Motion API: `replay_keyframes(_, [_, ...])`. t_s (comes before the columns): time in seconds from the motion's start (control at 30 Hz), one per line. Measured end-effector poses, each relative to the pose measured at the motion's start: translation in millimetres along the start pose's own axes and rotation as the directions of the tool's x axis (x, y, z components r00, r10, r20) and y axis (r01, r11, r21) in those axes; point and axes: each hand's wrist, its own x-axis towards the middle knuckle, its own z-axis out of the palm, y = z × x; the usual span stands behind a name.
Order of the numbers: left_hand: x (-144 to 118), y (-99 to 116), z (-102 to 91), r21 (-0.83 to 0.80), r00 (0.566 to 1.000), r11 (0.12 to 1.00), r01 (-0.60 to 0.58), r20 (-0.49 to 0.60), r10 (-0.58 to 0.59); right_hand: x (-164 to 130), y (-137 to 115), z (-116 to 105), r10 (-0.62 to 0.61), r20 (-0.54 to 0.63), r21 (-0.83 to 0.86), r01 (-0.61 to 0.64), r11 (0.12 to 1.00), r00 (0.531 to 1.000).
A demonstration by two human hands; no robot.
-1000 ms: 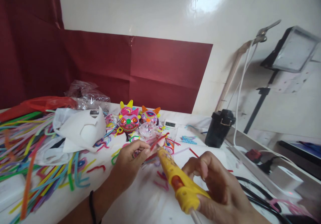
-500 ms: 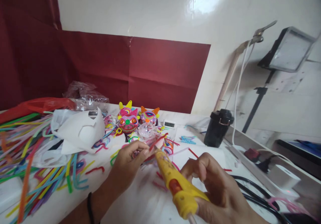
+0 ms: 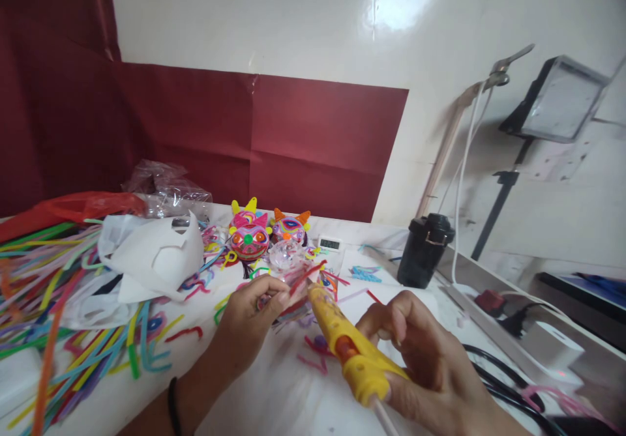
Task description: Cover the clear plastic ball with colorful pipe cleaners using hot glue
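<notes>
While the left hand (image 3: 249,322) pinches, the right hand (image 3: 433,361) angles a glue gun (image 3: 335,324).

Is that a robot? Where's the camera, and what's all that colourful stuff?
No robot here, just a person working bare-handed. A head-worn camera looks forward and down. Their right hand holds what looks like a yellow glue gun, its tip close to the piece with a red strip that the left hand pinches. On the pale table, bright fuzzy sticks are piled at the left, with a white sheet on top. Decorated animal faces sit farther back, and a black cup stands at right.
</notes>
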Motion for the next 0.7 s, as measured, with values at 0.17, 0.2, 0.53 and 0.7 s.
replay_keyframes(0.17, [0.8,-1.0,0.8,-0.019,1.000,1.000,0.007,-0.002,-0.007,-0.1,4.1,1.4,0.008,0.035,0.043,-0.010,0.999,0.999])
replay_keyframes(0.2, [0.8,-0.8,0.7,-0.016,1.000,1.000,0.006,0.000,-0.006,-0.2,4.3,2.0,0.013,0.032,0.047,-0.015,0.999,0.999])
replay_keyframes(0.53, [0.3,0.5,-0.3,-0.040,1.000,0.999,0.012,0.023,-0.011,-3.1,-1.7,12.0,0.096,0.095,0.103,-0.105,0.989,0.991])
replay_keyframes(0.7, [1.9,-5.1,-0.3,-0.072,1.000,0.997,0.020,0.024,-0.018,-7.8,-4.5,7.9,0.068,0.102,-0.092,-0.058,0.994,0.992])
